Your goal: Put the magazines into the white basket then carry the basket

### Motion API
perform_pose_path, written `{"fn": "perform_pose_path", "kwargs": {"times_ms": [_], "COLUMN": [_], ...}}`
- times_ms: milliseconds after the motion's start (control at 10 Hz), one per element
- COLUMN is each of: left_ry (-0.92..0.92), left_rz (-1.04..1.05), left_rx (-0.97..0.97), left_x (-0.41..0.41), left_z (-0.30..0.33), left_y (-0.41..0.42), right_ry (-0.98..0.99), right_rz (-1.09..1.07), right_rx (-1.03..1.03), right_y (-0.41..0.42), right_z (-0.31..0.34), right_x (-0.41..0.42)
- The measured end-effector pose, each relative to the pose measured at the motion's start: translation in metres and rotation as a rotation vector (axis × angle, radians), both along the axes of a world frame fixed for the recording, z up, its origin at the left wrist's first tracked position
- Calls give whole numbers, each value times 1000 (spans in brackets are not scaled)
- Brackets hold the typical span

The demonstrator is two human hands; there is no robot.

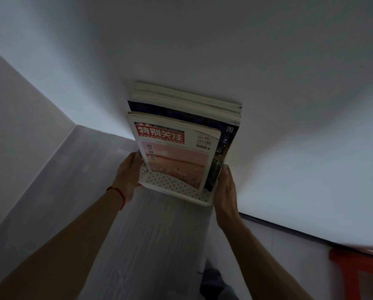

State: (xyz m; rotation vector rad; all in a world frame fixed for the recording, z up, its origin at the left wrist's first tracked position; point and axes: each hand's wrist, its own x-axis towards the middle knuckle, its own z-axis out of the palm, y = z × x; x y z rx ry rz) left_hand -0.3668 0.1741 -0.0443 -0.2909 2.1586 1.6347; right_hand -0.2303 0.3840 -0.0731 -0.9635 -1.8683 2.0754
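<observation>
While both arms reach forward, the left hand (129, 169) grips the left wall of the white perforated basket (174, 188), its fingers curled round the wall's edge, and the right hand (225, 187) grips the opposite wall, fingers wrapped out of sight behind the rim. The basket hangs between the two sets of fingers, above the grey floor (90, 180) and close to a white surface (289, 126) beyond the right fingers. The magazines (181, 118) stand upright inside it, rising well past the fingertips; the nearest one, a magazine with a red title block (174, 148), leans just beside the left fingers. A red string bracelet (117, 194) circles the left wrist. An orange-red frame (352, 271) shows behind the right forearm.
</observation>
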Motion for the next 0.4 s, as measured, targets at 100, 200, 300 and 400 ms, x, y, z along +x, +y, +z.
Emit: {"fn": "perform_pose_path", "kwargs": {"times_ms": [100,200,300,400], "left_ry": [-12,-92,-70,67], "left_rz": [-6,31,188,276], "left_rx": [-22,-43,-46,-132], "left_x": [-2,0,10,38], "left_z": [1,9,13,10], "left_y": [-1,-1,-4,-14], "right_ry": [-3,-14,-70,-81], "right_rz": [1,1,35,117], "right_rx": [-41,-153,-121,-14], "right_y": [1,9,19,29], "right_z": [2,7,10,17], "right_x": [1,9,25,44]}}
